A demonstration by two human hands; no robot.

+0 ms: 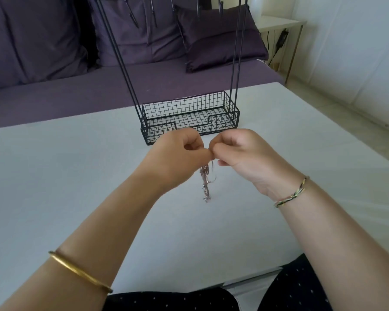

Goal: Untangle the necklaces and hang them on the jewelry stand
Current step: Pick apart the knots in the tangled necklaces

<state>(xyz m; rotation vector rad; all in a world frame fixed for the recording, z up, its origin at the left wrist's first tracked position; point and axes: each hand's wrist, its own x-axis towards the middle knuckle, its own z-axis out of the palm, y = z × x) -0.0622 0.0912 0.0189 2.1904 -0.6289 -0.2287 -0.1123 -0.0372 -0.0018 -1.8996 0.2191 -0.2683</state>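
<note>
A tangled bunch of thin silver and rose necklaces (206, 185) hangs down above the white table (76, 176). My left hand (177, 151) and my right hand (238, 149) meet fingertip to fingertip and both pinch the top of the tangle. Just behind my hands stands the black wire jewelry stand (189, 115), with a mesh basket base and tall rods. Its hanging hooks (153, 12) show at the top edge of the view, with nothing on them that I can see.
A purple sofa with cushions (218, 39) runs behind the table. A small white side table (279, 23) with a cable stands at the back right. My dark dotted clothing (290, 286) shows at the table's near edge.
</note>
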